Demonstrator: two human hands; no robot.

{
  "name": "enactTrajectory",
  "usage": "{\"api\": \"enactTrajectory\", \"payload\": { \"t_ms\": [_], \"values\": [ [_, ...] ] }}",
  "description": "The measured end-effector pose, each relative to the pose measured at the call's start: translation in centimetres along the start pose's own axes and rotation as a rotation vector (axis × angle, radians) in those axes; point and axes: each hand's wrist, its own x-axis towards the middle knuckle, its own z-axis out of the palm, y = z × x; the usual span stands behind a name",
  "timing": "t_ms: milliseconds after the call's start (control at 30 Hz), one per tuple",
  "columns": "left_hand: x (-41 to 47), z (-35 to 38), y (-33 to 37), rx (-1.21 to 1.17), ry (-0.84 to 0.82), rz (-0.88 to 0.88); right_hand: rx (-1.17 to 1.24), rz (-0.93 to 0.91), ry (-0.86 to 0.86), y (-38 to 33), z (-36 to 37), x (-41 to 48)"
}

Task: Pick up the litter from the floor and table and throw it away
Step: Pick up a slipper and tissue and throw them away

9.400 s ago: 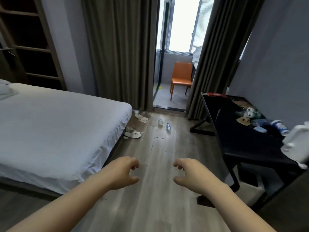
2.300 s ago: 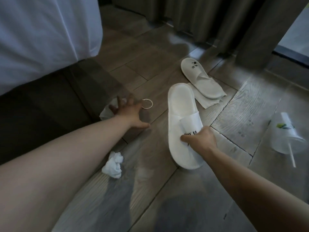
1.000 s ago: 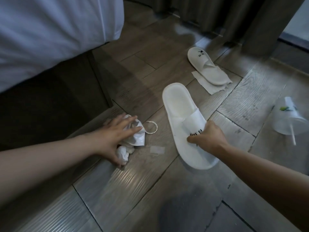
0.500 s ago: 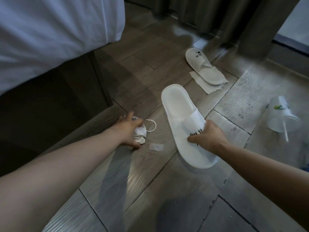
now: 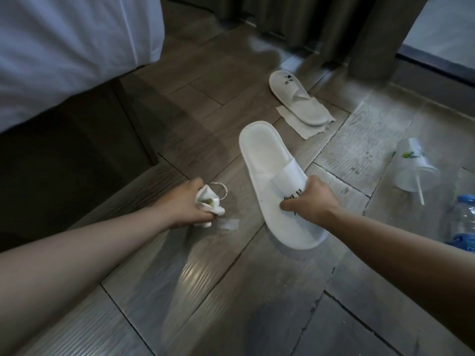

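My left hand [image 5: 183,205] clenched tissues [image 5: 207,200], right hand [image 5: 312,199] at 3 o'clock pinched slipper [image 5: 264,152] strap; I judged a straight lift best.

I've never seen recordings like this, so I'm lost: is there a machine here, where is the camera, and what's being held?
No machine: these are a person's two bare hands, filmed by one wide-angle camera on their head, looking down at a wooden floor beside a bed. The left hand grips a crumpled white wad with a thin loop. The right hand grips a white slipper by its strap. A second slipper lies on a paper sheet; a tipped plastic cup with a straw and a water bottle lie farther right.
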Motion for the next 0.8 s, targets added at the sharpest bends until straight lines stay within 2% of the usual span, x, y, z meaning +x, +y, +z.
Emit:
{"api": "enactTrajectory", "payload": {
  "t_ms": [67,200,333,500,800],
  "values": [
    [-0.8,0.8,1.2,0.106,-0.045,0.032,-0.003,0.005,0.004,0.1,-0.2,-0.1],
    [-0.7,2.5,3.1,0.378,-0.019,0.098,-0.015,0.012,0.007,0.1,-0.3,-0.1],
    [-0.1,3.3,3.6,0.233,-0.006,0.002,-0.032,0.016,-0.002,0.1,-0.1,-0.3],
    [0.8,3.1,3.8,0.161,0.016,-0.07,-0.011,0.017,-0.004,0.5,0.0,-0.2],
    [2.6,2.5,3.5,0.036,-0.02,-0.122,-0.005,0.031,-0.021,0.6,0.2,0.0]
  ]
}}
